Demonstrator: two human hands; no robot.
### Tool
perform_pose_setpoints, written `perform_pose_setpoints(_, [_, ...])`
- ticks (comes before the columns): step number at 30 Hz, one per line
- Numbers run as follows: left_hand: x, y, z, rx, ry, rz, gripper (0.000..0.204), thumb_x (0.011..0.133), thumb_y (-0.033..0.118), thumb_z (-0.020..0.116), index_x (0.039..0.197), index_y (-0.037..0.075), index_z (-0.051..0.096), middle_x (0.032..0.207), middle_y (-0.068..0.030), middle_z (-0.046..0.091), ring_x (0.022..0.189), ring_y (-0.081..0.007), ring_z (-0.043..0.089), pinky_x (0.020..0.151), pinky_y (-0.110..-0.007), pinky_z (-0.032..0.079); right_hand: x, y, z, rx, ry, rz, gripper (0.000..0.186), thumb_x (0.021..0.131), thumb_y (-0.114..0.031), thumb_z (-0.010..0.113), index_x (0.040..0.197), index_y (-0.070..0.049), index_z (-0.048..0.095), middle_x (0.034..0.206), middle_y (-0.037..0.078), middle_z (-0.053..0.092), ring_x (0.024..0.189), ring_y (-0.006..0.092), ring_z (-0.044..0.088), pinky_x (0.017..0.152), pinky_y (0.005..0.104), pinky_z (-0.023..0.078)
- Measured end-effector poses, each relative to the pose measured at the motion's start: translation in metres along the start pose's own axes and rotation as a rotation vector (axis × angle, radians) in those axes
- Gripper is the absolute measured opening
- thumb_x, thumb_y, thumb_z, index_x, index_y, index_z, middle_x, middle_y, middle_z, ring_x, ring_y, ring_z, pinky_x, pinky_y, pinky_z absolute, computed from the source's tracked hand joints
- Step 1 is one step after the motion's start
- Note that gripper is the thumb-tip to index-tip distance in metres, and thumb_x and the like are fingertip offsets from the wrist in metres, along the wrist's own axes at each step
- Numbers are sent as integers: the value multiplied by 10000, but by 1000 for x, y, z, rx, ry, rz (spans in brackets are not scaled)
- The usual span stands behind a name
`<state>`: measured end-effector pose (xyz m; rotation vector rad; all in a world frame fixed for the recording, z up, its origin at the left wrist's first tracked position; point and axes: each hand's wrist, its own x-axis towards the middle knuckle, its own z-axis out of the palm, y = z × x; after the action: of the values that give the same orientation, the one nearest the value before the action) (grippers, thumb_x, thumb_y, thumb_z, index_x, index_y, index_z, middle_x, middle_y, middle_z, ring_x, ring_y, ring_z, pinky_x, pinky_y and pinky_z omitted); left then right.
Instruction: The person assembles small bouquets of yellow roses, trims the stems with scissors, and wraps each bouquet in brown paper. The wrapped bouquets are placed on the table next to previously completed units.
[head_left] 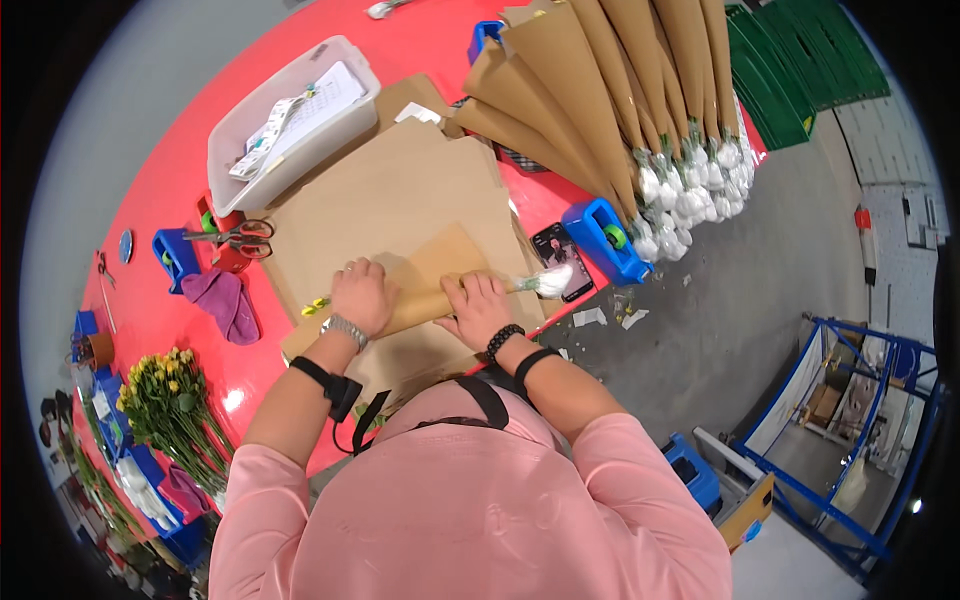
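Kraft paper is rolled round a small flower bouquet [415,310] lying across the stack of flat brown paper sheets [350,205]. Yellow buds [315,306] peek out at its left end. At the right end, green stems lead into a white wrapped stem tip [553,281]. My left hand [362,295] curls over the roll near the bud end. Closer to the stems, my right hand [480,305] grips the roll, thumb on the near side. A loose paper flap lies beyond the roll, between my hands.
Right of the stack are a phone [560,258] and a blue tape dispenser [607,243]; many paper-wrapped bouquets [580,90] lie beyond. Scissors [243,238], a purple cloth [224,305] and loose yellow flowers [168,395] sit left. A white bin [225,135] stands behind on the red table [290,385].
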<state>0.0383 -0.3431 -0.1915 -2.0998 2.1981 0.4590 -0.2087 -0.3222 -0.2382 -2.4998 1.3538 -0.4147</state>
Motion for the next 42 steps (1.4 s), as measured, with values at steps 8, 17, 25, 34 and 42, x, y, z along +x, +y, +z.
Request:
perform_pose_setpoints(8, [-1, 31, -21, -123, -801, 62, 655, 698, 536, 809, 1118, 48, 685, 1082, -183, 740, 1048, -312, 714, 926, -431, 551, 20, -1, -31, -4, -435, 34, 388, 802, -347, 785, 1091, -133, 637, 899, 118, 744, 854, 328, 732, 741, 463, 565])
perform_pose_setpoints(17, [-66, 89, 25, 146, -164, 392, 544, 692, 376, 797, 1106, 50, 662, 1063, -177, 742, 1049, -326, 715, 900, -428, 554, -20, 9, -51, 152, -767, 169, 430, 761, -273, 829, 1121, -93, 678, 982, 155, 736, 1026, 325, 719, 895, 453, 569])
perform_pose_setpoints(25, [-50, 105, 8, -246, -768, 282, 550, 702, 416, 797, 1098, 53, 680, 977, -198, 750, 947, -370, 730, 853, -453, 574, -55, 14, -75, 21, -625, 89, 404, 746, -298, 841, 1074, -102, 710, 860, 143, 714, 928, 358, 724, 891, 451, 568])
perform_pose_setpoints(34, [-46, 162, 16, -299, -987, 277, 689, 644, 495, 856, 1159, 54, 736, 1025, -215, 758, 901, -358, 731, 823, -424, 567, -100, 68, -111, 50, -510, -124, 447, 733, -281, 865, 1093, -86, 685, 962, 169, 726, 935, 362, 720, 849, 451, 589])
perform_pose_setpoints(42, [-69, 299, -17, 101, -518, 349, 645, 685, 482, 814, 1129, 20, 740, 1037, -213, 760, 920, -356, 735, 811, -437, 576, -141, 153, -125, 293, -889, -71, 413, 764, -298, 841, 1044, -54, 658, 988, 171, 743, 976, 379, 721, 843, 467, 583])
